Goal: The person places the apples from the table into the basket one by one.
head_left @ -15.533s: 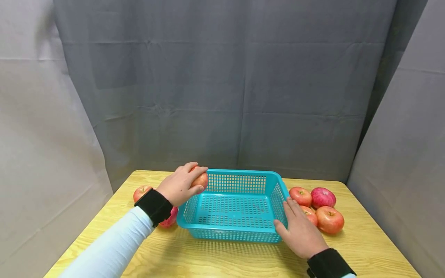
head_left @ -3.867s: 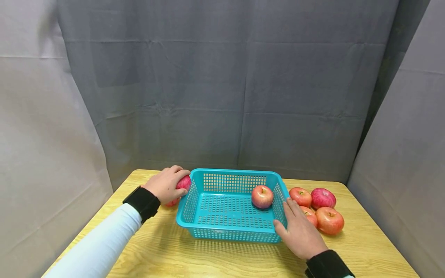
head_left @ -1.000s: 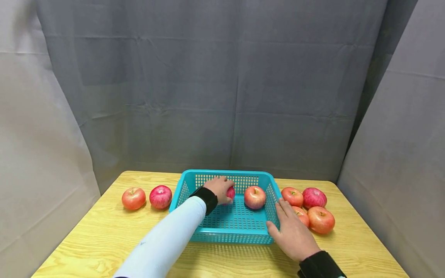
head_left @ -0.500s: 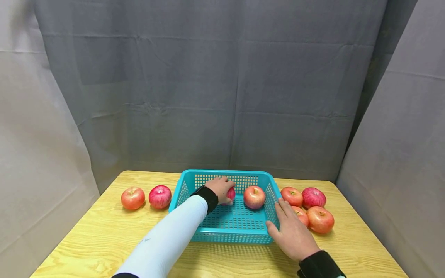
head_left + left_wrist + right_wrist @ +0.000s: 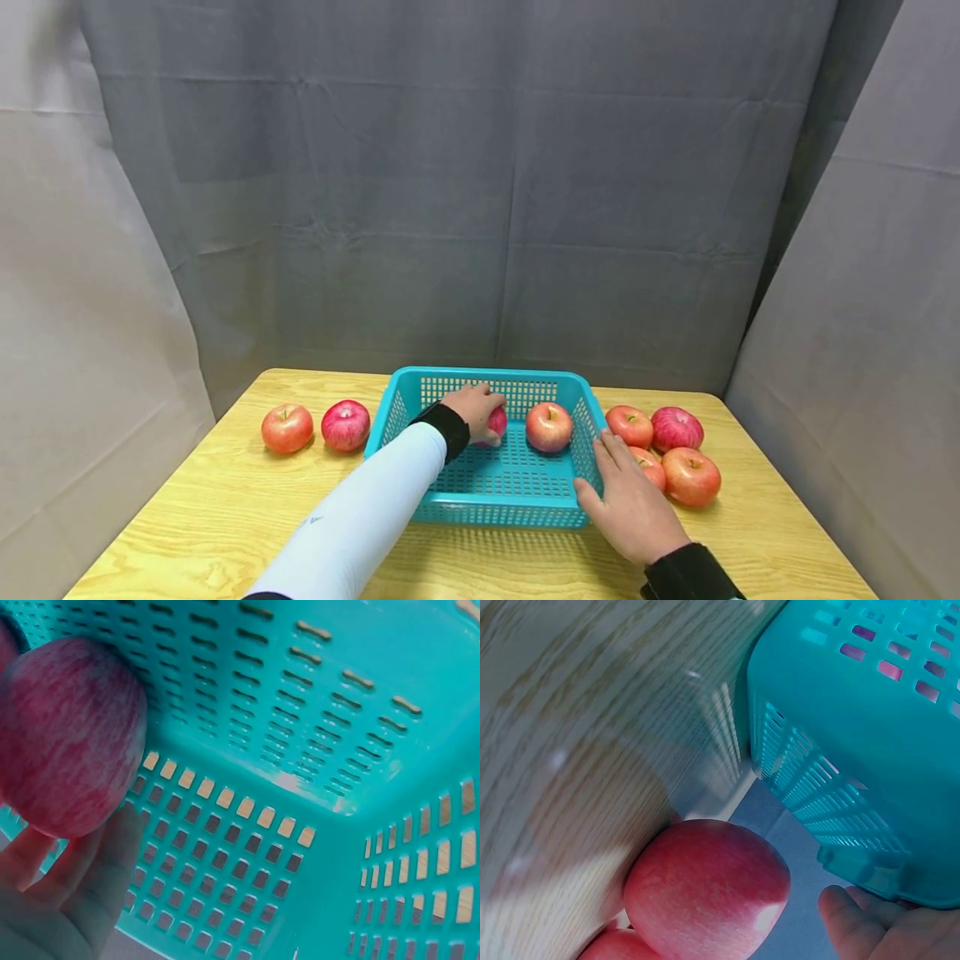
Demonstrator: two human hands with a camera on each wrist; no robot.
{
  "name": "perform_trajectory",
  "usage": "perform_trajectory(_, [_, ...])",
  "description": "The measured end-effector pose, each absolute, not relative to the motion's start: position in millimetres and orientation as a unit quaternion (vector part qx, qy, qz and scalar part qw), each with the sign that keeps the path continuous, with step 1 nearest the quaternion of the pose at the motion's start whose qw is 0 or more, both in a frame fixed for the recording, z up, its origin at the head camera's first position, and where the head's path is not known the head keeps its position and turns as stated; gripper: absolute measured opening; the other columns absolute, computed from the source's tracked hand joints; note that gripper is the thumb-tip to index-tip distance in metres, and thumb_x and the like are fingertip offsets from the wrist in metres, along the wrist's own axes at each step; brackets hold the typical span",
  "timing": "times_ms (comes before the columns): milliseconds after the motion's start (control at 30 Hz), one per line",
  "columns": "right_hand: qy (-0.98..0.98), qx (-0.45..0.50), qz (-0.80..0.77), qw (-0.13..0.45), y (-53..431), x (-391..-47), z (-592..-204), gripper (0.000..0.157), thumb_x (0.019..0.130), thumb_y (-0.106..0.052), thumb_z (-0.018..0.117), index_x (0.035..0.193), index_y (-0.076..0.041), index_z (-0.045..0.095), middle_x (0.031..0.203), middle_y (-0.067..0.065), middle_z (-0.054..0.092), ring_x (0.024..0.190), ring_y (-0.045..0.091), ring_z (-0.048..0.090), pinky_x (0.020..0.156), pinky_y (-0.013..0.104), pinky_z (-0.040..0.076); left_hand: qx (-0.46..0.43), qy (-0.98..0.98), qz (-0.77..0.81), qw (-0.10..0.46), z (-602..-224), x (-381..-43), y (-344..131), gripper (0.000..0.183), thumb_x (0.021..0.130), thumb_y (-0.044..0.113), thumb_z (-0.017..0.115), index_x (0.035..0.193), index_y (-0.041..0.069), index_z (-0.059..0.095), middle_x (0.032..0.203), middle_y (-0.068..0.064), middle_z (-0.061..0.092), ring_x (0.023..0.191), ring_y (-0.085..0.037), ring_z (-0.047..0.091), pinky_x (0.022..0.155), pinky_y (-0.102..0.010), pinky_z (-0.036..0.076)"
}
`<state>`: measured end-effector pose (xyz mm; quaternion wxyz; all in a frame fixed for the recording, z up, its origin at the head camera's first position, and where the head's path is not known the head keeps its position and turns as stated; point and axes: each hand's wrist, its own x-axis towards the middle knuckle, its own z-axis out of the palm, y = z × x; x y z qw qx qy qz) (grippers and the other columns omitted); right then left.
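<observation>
Inside the turquoise basket (image 5: pixel 517 502), my left hand (image 5: pixel 474 411) holds a dark red apple (image 5: pixel 497 422) near the floor of the basket. The left wrist view shows fingers (image 5: pixel 97 881) against this apple (image 5: pixel 75 739), with part of another apple at the frame's edge. To its right, apart from it, a lighter red apple (image 5: pixel 549 427) sits in the basket. My right hand (image 5: pixel 637 508) rests with nearly straight fingers on the basket's right rim. Below that rim, in the right wrist view, an apple (image 5: pixel 709 889) lies on the table beside the basket.
Left of the basket, an orange-red apple (image 5: pixel 287 428) and a dark red apple (image 5: pixel 346 425) lie on the wooden table (image 5: pixel 187 533). Several apples, one of them dark red (image 5: pixel 677 427), cluster right of the basket. Grey cloth (image 5: pixel 420 183) hangs behind the table.
Since 3.9 s ago, my left hand has carried the dark red apple from the basket's left side into it; it lowers slightly over the last second. My right hand stays at the rim.
</observation>
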<state>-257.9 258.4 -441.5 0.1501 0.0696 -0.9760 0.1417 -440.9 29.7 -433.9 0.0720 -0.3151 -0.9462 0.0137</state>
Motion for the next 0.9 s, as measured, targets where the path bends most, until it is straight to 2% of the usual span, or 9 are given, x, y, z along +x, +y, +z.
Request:
perform_trajectory(267, [-0.975,0.073,0.145,0.153,258,-257,-442,0.077,0.095,-0.058,0.04,0.141,0.004,0.038,0.15,0.019,0.026,0.136,0.033,0.019,0.104,0.057,0.031,-0.311,-0.947,0.012,0.077,-428,-435,21,0.071,0.069,0.054,0.078,0.131,0.028,0.054,0.119,-0.004,0.057,0.101,-0.025,0.052,0.076,-0.042,0.055])
perform_trajectory(500, [-0.972,0.08,0.148,0.162,258,-256,-441,0.076,0.095,-0.057,0.041,0.14,0.004,0.038,0.15,0.019,0.027,0.135,0.033,0.019,0.104,0.057,0.032,-0.292,-0.953,-0.001,0.076,-424,-433,8,0.071,0.069,0.055,0.078,0.13,0.029,0.053,0.12,-0.004,0.056,0.108,-0.027,0.051,0.082,-0.046,0.053])
perform_trajectory(667, [-0.97,0.084,0.15,0.17,258,-256,-441,0.074,0.096,-0.055,0.041,0.139,0.005,0.039,0.15,0.019,0.027,0.136,0.032,0.019,0.104,0.056,0.032,-0.281,-0.957,-0.009,0.078,-418,-430,-2,0.074,0.067,0.055,0.079,0.131,0.027,0.054,0.122,-0.005,0.055,0.107,-0.027,0.051,0.08,-0.048,0.054])
perform_trajectory(900, [-0.971,0.083,0.152,0.167,259,-257,-442,0.076,0.095,-0.056,0.042,0.139,0.005,0.039,0.149,0.02,0.027,0.135,0.033,0.021,0.102,0.057,0.034,-0.282,-0.957,-0.007,0.073,-402,-422,-18,0.072,0.073,0.054,0.076,0.134,0.025,0.052,0.126,-0.006,0.054,0.107,-0.026,0.05,0.081,-0.045,0.053])
